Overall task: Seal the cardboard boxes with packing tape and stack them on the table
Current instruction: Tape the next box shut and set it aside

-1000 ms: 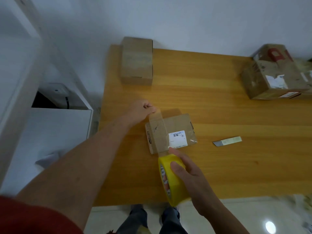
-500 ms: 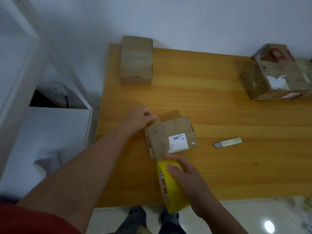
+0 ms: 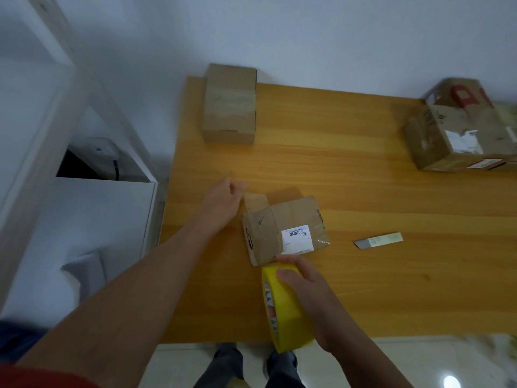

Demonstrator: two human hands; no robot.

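A small labelled box (image 3: 285,228) lies near-left, a tape strip (image 3: 258,219) across its left part, the yellow roll (image 3: 291,312) on edge just nearer. A plain box (image 3: 229,105) sits far left, worn boxes (image 3: 458,130) far right.

Wore a short red sleeve (image 3: 42,379) at the lower left corner of the frame and dark grey trousers (image 3: 223,368) at the bottom centre; had both forearms (image 3: 156,275) bare.

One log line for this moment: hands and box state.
step: taping small box | right hand: grips yellow tape roll at box near edge | left hand: at tape strip far end, grip blurred | stacking: not yet
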